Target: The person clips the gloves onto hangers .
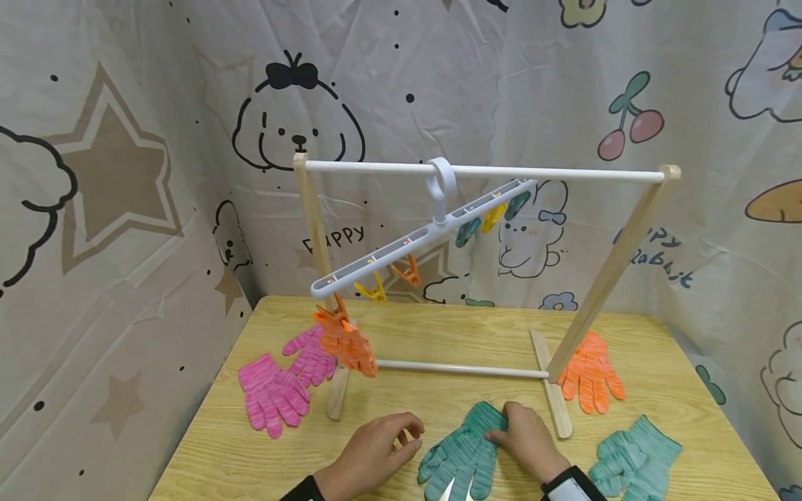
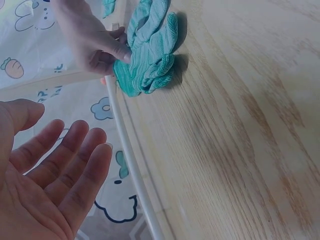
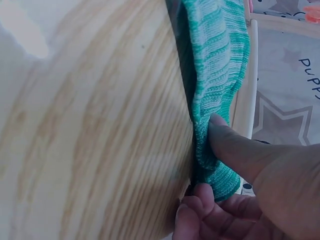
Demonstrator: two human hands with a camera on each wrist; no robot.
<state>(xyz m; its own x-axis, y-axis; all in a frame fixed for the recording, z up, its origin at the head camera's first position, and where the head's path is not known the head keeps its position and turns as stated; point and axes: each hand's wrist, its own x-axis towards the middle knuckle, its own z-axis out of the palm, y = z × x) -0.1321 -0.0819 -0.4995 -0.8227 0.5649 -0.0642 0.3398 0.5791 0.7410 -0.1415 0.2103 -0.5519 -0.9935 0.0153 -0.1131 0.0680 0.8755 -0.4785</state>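
A green knitted glove (image 1: 465, 445) lies at the front middle of the table, its cuff pointing away and its fingers toward me. My right hand (image 1: 529, 438) pinches the cuff's right edge, thumb on top and fingertips beneath, as the right wrist view shows on the glove (image 3: 215, 90). To the left of that glove my left hand (image 1: 379, 449) hovers over the table with relaxed, slightly bent fingers and holds nothing. In the left wrist view the left palm (image 2: 45, 190) faces up with fingers apart.
A wooden rack (image 1: 589, 285) carries a white hanger (image 1: 401, 243) with several clips; an orange glove (image 1: 347, 341) is clipped at its left end. Pink gloves (image 1: 272, 396) lie left, another orange glove (image 1: 592, 376) and a second green glove (image 1: 639, 459) right.
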